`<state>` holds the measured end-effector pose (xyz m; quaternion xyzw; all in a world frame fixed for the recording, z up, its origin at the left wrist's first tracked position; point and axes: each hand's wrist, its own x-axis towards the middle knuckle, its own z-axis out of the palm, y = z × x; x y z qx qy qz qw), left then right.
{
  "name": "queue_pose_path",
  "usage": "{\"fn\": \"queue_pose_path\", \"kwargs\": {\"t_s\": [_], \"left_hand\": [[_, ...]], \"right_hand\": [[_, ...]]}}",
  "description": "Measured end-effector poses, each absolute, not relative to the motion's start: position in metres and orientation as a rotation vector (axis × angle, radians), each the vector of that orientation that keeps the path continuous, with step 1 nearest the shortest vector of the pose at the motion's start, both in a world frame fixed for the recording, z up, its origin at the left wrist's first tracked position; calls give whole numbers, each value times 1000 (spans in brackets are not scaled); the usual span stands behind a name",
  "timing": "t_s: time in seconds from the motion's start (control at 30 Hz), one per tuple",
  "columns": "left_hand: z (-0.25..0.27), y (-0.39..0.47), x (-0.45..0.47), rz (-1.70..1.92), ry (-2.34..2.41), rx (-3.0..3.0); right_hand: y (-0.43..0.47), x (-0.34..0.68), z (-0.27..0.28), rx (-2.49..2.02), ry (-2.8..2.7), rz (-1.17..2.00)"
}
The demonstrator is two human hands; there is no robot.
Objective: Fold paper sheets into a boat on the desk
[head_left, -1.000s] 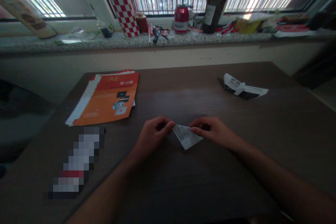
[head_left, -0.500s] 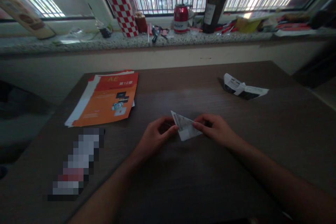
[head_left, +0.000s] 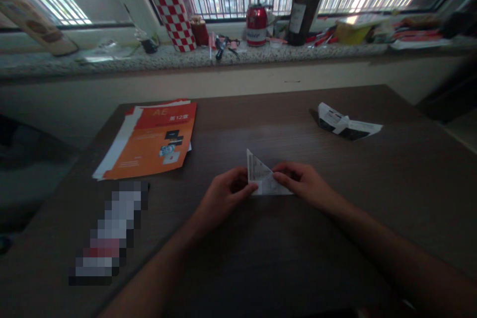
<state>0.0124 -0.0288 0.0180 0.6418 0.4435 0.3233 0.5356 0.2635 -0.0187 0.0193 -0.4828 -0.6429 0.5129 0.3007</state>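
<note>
Between my two hands is a small sheet of printed paper (head_left: pixel 263 179), folded into a triangle with one point upward and a straight lower edge. My left hand (head_left: pixel 231 188) pinches its left side near the lower corner, thumb in front. On the sloping right edge, my right hand (head_left: pixel 296 179) has its thumb on the front and its fingers behind. The fingertips behind the paper are hidden. Farther back on the right lies a folded paper shape (head_left: pixel 346 123) with a narrow band at its middle and two wings.
Orange-covered papers (head_left: pixel 156 139) lie at the back left of the dark table (head_left: pixel 238 258). A pixelated oblong object (head_left: pixel 112 233) is in front of them. The stone windowsill (head_left: pixel 171 62) holds a checkered bottle (head_left: pixel 177 22), a red can (head_left: pixel 256 25) and a dark cup (head_left: pixel 303 12).
The folded paper has turned slightly anticlockwise, so its lower edge now runs level and its top point stands higher. My left hand has shifted a little right; both hands keep their hold.
</note>
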Motion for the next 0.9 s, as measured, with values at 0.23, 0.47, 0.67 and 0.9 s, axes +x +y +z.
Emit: {"fn": "queue_pose_path", "kwargs": {"t_s": [0.23,0.47,0.67,0.9], "left_hand": [[17,-29,13,798,1090,1511],[12,-29,14,848,1144,1534],[14,-30,13,833,1162,1627],[12,-30,12,840,1201,1722]], "right_hand": [[-18,266,20,-1301,-1765,1302],[-19,265,17,-1312,-1730,1309],[-21,264,15,-1292,-1682,1401],[-22,263,17,-1262,-1694,1419]]}}
